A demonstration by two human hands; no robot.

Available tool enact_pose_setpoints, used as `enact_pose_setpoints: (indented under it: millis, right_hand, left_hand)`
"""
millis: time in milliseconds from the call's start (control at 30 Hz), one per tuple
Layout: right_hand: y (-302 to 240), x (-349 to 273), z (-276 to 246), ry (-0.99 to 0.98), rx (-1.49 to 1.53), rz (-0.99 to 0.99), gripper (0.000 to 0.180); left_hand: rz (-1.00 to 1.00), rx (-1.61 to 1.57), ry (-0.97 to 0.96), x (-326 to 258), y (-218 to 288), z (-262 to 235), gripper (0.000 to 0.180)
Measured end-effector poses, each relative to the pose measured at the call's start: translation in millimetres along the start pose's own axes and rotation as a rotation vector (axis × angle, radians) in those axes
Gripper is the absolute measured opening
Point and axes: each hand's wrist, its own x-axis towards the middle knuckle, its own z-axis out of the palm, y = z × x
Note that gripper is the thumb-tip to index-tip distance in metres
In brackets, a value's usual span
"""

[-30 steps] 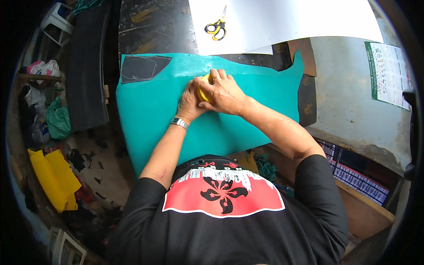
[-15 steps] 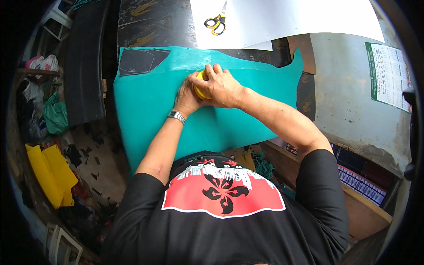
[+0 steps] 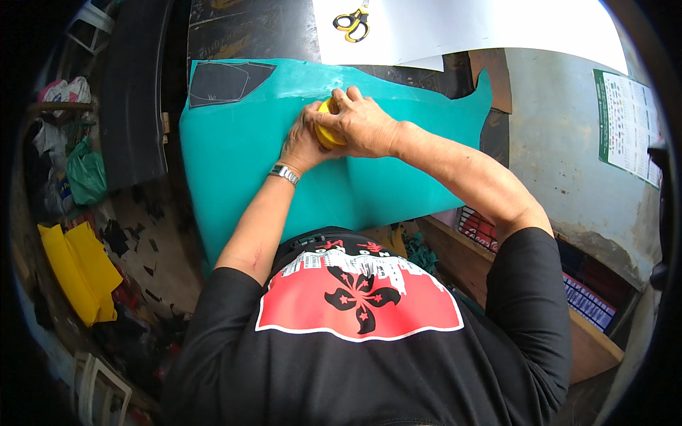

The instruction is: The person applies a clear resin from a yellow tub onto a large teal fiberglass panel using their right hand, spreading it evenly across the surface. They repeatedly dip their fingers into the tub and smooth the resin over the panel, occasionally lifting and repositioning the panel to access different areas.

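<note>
A yellow round object (image 3: 327, 136), perhaps a lid or a small tub, is held between my two hands over the teal sheet (image 3: 249, 170). My left hand (image 3: 302, 139), below a metal-banded wristwatch, closes around its left side. From the right, my right hand (image 3: 368, 126) grips it with bent fingers, covering much of it. A dark pattern piece (image 3: 226, 83) with pale drawn lines lies on the sheet's far left corner. The sheet looks shiny beyond my fingers, along its far edge.
Yellow-handled scissors (image 3: 353, 26) rest on white sheet material (image 3: 469, 25) at the back. A printed poster (image 3: 626, 128) is on the grey surface at right. Folded yellow material (image 3: 79, 273), a green bag (image 3: 87, 176) and dark scraps lie at left.
The whole view has shifted slightly, with the table sitting a little higher in it. Both hands still hold the yellow object, its top tilted a little differently.
</note>
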Motion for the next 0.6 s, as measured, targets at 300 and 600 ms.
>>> enact_pose_setpoints:
  millis: [300,600]
  right_hand:
    - [-6.5,-19.1,20.8,0.253,0.056,0.071,0.088]
    - [-50.7,-23.7,47.1,0.682,1.084,0.613,0.075]
  left_hand:
    - [0.064,0.017,0.004,0.7,-3.0,0.2,0.092]
    - [-0.249,-0.715,-0.03,-50.2,16.5,-61.5,0.087]
